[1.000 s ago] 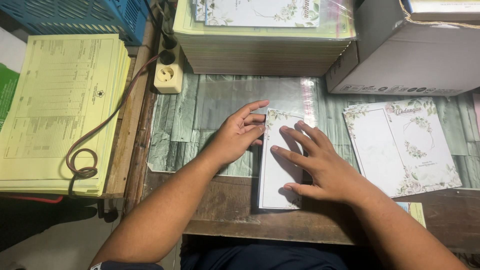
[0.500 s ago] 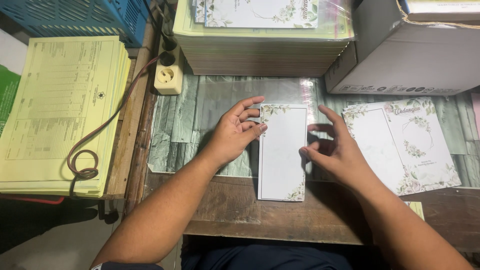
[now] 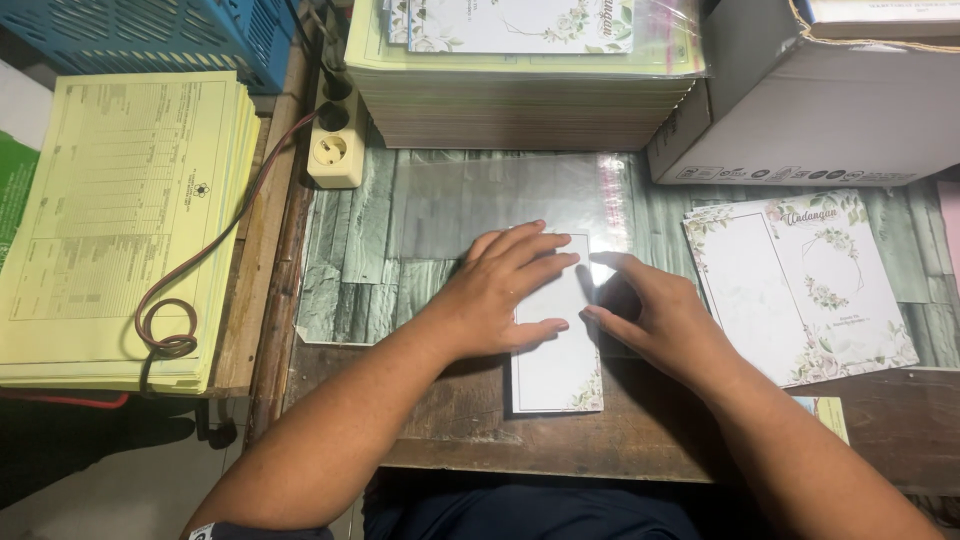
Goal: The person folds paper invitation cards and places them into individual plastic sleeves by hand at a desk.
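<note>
while the left hand (image 3: 500,290) lies flat with fingers spread on the folded floral card (image 3: 556,345), pinning it to the desk, the right hand (image 3: 655,315) sits at the card's right edge, thumb and forefinger apart, fingertips on the clear plastic sleeve (image 3: 510,200). whether it actually pinches the film, can't tell. card lies upright near the front desk edge, its top end at or just inside the sleeve mouth; the glare hides which. sleeve runs back toward the tall card stack (image 3: 520,95).

step looks like bagging: getting the card into the sleeve. judging by this, next move calls for keeping the film mouth open and the card square so corners don't snag, left hand steadying.

counts: one card in hand, one sleeve visible (more beneath possible, can't tell). one opened floral card (image 3: 800,285) lying to the right, with a corner of another sheet (image 3: 828,412) poking out below it. one tall stack of cards at back, one white cardboard box (image 3: 830,100) right of it, one yellow form pile (image 3: 120,220) on the left, one power socket block (image 3: 338,145) with its brown cable (image 3: 190,290), one blue crate (image 3: 150,35).
</note>
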